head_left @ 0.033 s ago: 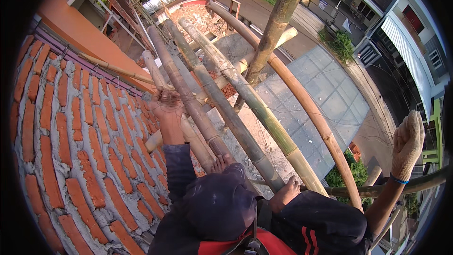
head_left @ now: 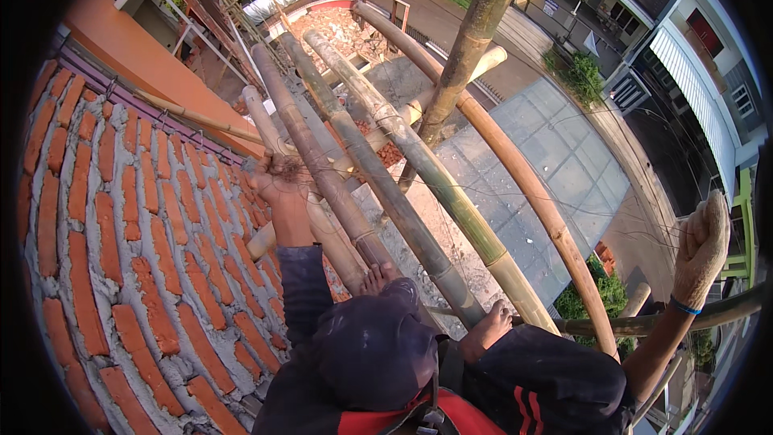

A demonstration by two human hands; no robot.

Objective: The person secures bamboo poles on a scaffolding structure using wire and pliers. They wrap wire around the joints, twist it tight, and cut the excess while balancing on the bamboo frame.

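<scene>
High on bamboo scaffolding, brick wall (head_left: pixel 121 258) at left, the person's gloved right hand (head_left: pixel 702 246) is curled shut, possibly on a thin line, just above the near-right bamboo rail (head_left: pixel 628 324); a firm, steady hold looks wise with a co-worker (head_left: pixel 378 346) below.

A scaffold of long bamboo poles (head_left: pixel 378 169) carries everything here, running side by side along the red brick wall (head_left: pixel 121 234) high above the paved yard (head_left: pixel 539 161). An upright bamboo post (head_left: pixel 467 48) crosses them, and a curved pole (head_left: pixel 523 177) edges the outer side. A person's bare foot (head_left: pixel 378 278) rests directly on the poles.
</scene>
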